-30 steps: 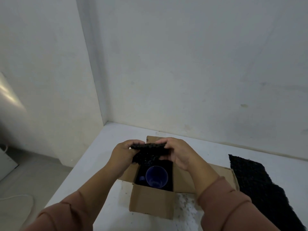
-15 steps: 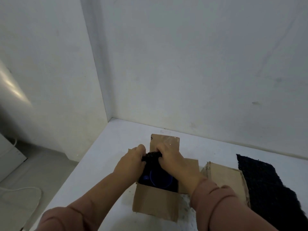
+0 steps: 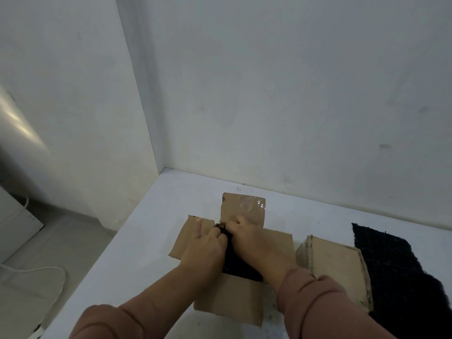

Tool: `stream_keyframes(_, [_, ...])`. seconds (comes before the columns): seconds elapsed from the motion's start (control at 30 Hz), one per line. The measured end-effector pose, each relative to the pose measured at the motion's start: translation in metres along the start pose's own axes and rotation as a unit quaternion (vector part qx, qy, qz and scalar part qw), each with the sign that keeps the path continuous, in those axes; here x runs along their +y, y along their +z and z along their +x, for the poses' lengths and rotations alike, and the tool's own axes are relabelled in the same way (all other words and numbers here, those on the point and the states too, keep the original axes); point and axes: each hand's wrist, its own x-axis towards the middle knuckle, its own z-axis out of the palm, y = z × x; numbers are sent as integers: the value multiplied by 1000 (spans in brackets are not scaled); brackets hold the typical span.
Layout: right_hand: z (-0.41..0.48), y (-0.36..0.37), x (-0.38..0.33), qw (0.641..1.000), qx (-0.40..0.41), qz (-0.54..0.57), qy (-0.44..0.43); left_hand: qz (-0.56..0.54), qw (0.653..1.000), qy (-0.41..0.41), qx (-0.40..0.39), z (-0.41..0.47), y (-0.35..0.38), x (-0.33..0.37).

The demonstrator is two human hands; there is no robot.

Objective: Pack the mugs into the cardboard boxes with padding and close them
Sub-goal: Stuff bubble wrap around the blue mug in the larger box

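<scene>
Padding (image 3: 241, 267) half behind right hand (image 3: 254, 238)

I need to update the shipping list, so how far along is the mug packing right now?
Done: the box on the right looks closed. In hand: the left hand and right hand grip black padding, tucking it into the open box; what lies under it is hidden. Left: fold its flaps shut; a spare sheet lies at the far right.
</scene>
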Motion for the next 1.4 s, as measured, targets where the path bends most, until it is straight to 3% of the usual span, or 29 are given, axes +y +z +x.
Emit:
stream_keyframes(0.3, [6,7,2,996,-68,-48,-22,-5,998,-68,-17,-1,-14,-4])
stream_keyframes(0.7, [5,7,2,993,-107,47,20,69,997,-23,-30,15,-13,1])
stream_keyframes(0.8, [7,3,5,990,-138,32,-7,75,997,-12,-20,11,-14,-7])
stream_keyframes(1.17, [1,2,4,992,-122,1,-25,57,997,-40,-36,9,-16,-5])
stream_keyframes(1.4, [-22,1,13,984,-86,-134,-82,101,994,-32,-30,7,-19,-2])
